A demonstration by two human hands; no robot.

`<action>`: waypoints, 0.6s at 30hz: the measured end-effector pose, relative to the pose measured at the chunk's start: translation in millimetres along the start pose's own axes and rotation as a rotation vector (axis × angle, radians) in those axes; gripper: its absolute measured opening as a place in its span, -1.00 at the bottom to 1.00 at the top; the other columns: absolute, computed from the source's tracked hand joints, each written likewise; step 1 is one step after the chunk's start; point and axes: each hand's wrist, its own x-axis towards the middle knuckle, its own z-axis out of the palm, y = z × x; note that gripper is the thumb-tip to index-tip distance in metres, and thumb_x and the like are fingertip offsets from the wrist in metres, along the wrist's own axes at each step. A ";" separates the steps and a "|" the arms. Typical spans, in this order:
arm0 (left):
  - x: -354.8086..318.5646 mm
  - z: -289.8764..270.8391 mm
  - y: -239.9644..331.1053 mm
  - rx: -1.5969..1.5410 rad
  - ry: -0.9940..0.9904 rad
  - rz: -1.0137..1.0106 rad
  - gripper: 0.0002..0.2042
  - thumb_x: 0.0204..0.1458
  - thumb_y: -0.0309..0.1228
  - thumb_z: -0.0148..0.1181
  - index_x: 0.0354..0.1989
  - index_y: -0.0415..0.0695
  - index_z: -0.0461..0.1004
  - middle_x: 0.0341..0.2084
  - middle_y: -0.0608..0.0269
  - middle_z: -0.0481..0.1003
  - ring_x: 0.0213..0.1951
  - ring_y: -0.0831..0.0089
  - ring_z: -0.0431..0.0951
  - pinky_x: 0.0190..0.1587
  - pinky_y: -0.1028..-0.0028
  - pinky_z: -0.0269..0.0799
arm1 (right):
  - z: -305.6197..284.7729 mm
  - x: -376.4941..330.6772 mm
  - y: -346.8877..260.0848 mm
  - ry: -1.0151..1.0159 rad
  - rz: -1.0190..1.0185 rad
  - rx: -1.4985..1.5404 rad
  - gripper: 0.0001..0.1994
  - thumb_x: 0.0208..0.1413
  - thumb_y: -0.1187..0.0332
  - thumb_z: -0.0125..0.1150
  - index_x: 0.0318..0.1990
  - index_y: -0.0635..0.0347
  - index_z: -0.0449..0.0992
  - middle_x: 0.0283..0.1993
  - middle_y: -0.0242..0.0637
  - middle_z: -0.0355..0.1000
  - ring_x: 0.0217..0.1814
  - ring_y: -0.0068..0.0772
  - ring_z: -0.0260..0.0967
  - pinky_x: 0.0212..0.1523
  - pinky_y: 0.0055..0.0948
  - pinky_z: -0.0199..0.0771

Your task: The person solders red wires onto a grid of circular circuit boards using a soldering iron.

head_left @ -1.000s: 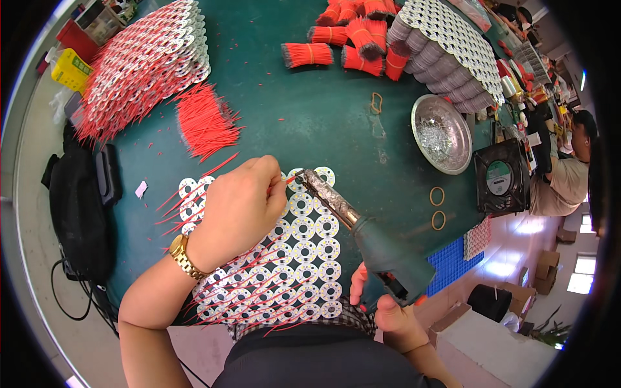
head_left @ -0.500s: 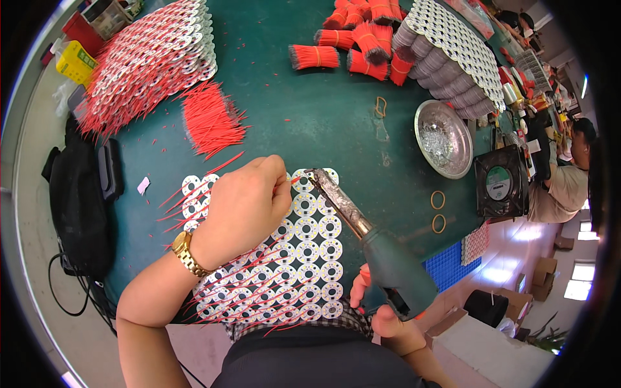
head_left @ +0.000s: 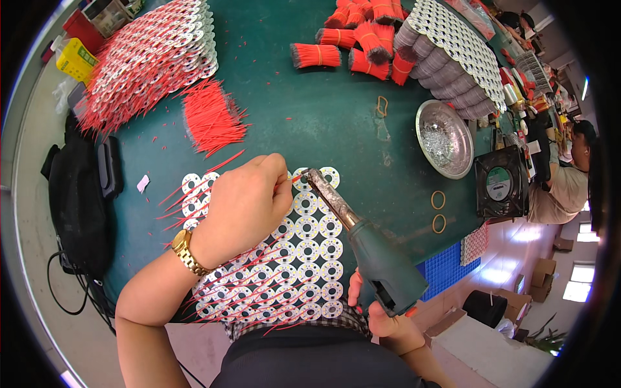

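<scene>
A panel of round white LED circuit boards (head_left: 306, 251) lies on the green table before me, with red wires slanting from many of its discs. My left hand (head_left: 252, 200), a gold watch on its wrist, is closed in a pinch over the far rows. Between its fingertips is a thin red wire (head_left: 297, 178), its end at a disc in the farthest row. My right hand (head_left: 381, 317) is wrapped round the handle of a dark green soldering gun (head_left: 388, 268). The gun's dark, crusted tip meets that same disc by the wire's end. My left hand covers several discs.
Loose red wires (head_left: 212, 119) lie beyond my left hand, near a wired panel stack (head_left: 155, 64). Bundled red wires (head_left: 372, 42) and a bare panel stack (head_left: 453, 52) stand far right. A metal bowl (head_left: 445, 139) and black fan (head_left: 501, 183) sit right. A co-worker (head_left: 566, 187) sits beyond.
The soldering gun and my right hand have shifted slightly left, bringing the tip closer to the wire end. My left hand stays nearly still.
</scene>
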 end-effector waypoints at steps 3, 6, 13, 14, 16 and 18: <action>-0.2 0.5 -1.1 -0.001 0.003 0.006 -0.89 -0.05 -0.53 0.21 -0.47 -0.19 0.37 -0.57 0.11 0.43 -0.55 0.17 0.47 -0.49 0.28 0.34 | -0.2 -0.4 -0.8 -0.026 -0.018 -0.026 -0.14 -0.10 -0.42 0.25 0.09 0.18 0.33 -0.37 -0.33 0.37 -0.42 -0.61 0.25 -0.46 -0.59 0.24; -0.3 1.1 -1.6 0.001 0.003 0.005 -0.89 -0.05 -0.52 0.21 -0.47 -0.19 0.37 -0.57 0.11 0.43 -0.55 0.18 0.47 -0.49 0.28 0.33 | 4.2 1.2 -7.2 0.024 -0.040 -0.044 -0.16 -0.05 -0.38 0.23 0.11 0.21 0.35 -0.37 -0.34 0.38 -0.43 -0.63 0.24 -0.45 -0.60 0.25; -0.3 0.2 -1.1 -0.008 0.011 0.014 -0.89 -0.04 -0.52 0.20 -0.47 -0.18 0.37 -0.57 0.12 0.43 -0.56 0.17 0.46 -0.49 0.28 0.33 | -2.4 2.1 1.0 -0.004 -0.146 -0.164 -0.19 -0.03 -0.38 0.21 0.07 0.22 0.36 -0.37 -0.34 0.39 -0.40 -0.57 0.30 -0.43 -0.54 0.28; -0.2 -0.1 -1.1 -0.010 0.011 0.017 -0.89 -0.04 -0.51 0.20 -0.47 -0.18 0.37 -0.56 0.13 0.44 -0.55 0.16 0.46 -0.49 0.28 0.33 | -2.9 2.4 -0.4 -0.024 -0.156 -0.179 -0.20 -0.03 -0.38 0.22 0.04 0.22 0.37 -0.37 -0.33 0.39 -0.40 -0.55 0.32 -0.43 -0.53 0.29; -0.7 1.2 -2.0 -0.007 0.013 0.021 -0.89 -0.03 -0.51 0.20 -0.46 -0.18 0.37 -0.56 0.12 0.44 -0.55 0.16 0.47 -0.49 0.27 0.33 | -3.0 5.9 -2.0 -0.037 -0.132 -0.114 -0.18 -0.06 -0.40 0.23 0.03 0.21 0.36 -0.38 -0.32 0.39 -0.40 -0.53 0.34 -0.43 -0.52 0.31; -0.6 1.1 -1.7 -0.004 0.015 0.024 -0.88 -0.03 -0.50 0.21 -0.46 -0.18 0.37 -0.56 0.12 0.44 -0.55 0.15 0.47 -0.49 0.27 0.33 | 0.5 4.9 -4.9 -0.050 -0.107 -0.048 -0.17 -0.10 -0.42 0.24 0.03 0.21 0.35 -0.39 -0.32 0.38 -0.41 -0.51 0.35 -0.43 -0.50 0.33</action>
